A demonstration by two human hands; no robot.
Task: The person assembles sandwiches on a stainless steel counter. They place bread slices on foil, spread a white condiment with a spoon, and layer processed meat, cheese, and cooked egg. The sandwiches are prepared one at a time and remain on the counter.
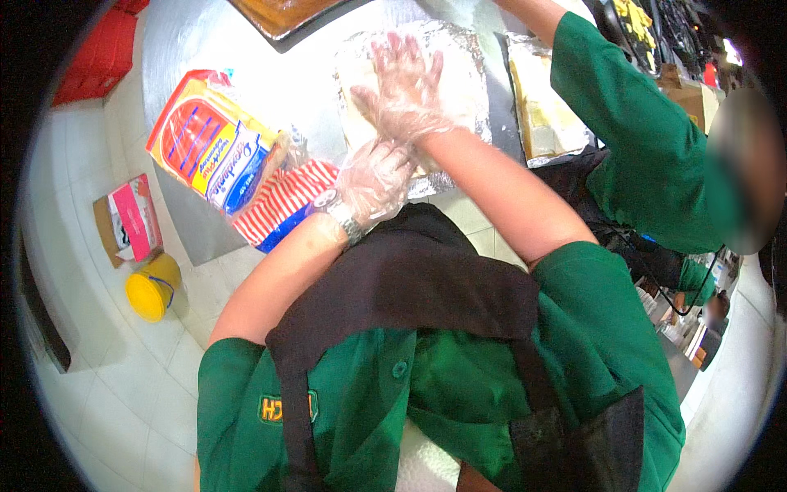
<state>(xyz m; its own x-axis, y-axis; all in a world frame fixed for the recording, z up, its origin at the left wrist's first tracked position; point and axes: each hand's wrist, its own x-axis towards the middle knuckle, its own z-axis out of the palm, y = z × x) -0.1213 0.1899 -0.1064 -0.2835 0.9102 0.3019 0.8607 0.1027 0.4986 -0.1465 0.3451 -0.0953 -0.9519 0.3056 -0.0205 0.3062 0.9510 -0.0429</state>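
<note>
My right hand (409, 86), in a clear plastic glove, lies spread over pale bread slices (359, 120) that rest on a foil-lined tray (476, 80). My left hand (376, 181), also gloved and with a metal watch at its wrist, is at the tray's near left edge, just below the right wrist. Its fingers are bent, and whether anything is under them is hidden. A plastic bread bag (215, 147), yellow, red and blue with red-striped wrapping and printed writing, lies left of my left hand on the metal table (184, 215). Glare washes out detail on the tray.
A brown baking tray (289, 18) lies at the far edge. To the right are a second foil-lined tray (544, 104) and a co-worker in a green sleeve (639, 129). A yellow bucket (152, 288), a cardboard box (132, 221) and red crates (98, 55) stand at the left.
</note>
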